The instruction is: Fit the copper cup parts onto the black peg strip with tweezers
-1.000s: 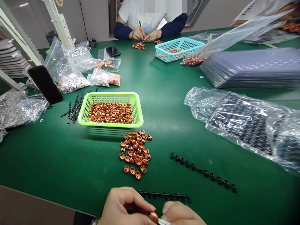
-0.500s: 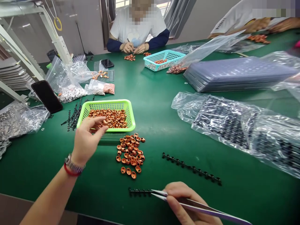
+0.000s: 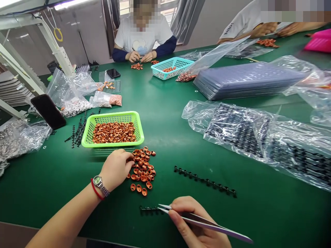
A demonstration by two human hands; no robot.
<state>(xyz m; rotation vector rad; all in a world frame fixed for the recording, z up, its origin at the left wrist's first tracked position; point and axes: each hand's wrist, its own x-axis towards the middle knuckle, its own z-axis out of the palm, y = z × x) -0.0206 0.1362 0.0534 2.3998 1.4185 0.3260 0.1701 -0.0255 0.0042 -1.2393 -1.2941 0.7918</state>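
- One left forearm (image 3: 67, 213) outstretched; hand (image 3: 116, 168) curled at cups (image 3: 141, 172), cannot tell if pinching;
- right hand (image 3: 195, 220) low, pinching tweezers (image 3: 219, 228) aimed at a strip (image 3: 148, 209)

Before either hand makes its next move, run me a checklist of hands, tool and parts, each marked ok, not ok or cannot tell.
1. Tweezers in the right hand, tips apart: ok.
2. Left hand at the edge of the loose copper-coloured pieces: ok.
3. A piece pinched in that hand: cannot tell.
4. Near black strip in full view: not ok; the right hand hides part.
5. Far black strip lying uncovered: ok.
6. Green basket upright, with similar pieces in it: ok.
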